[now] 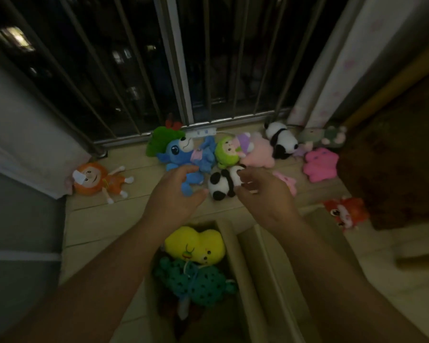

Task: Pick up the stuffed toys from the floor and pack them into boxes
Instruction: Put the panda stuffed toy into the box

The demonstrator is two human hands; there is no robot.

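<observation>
Several stuffed toys lie on the floor by the window bars: a small panda (221, 183), a blue toy (188, 157), a green-headed doll (227, 151), a pink toy (259, 152), a second panda (281, 139) and an orange doll (97, 179). My left hand (176, 196) hovers open just left of the small panda, over the blue toy's leg. My right hand (260, 191) is open with fingertips touching the small panda's right side. Below my arms a cardboard box (229, 233) holds a yellow toy (196, 245) and a green spotted toy (196, 283).
A bright pink plush (321, 167), a red fox toy (344, 211) and a grey-green toy (322, 137) lie at the right. A second box flap (260, 256) stands beside the first. A power strip (201, 132) lies by the window rail. A curtain (332, 70) hangs at right.
</observation>
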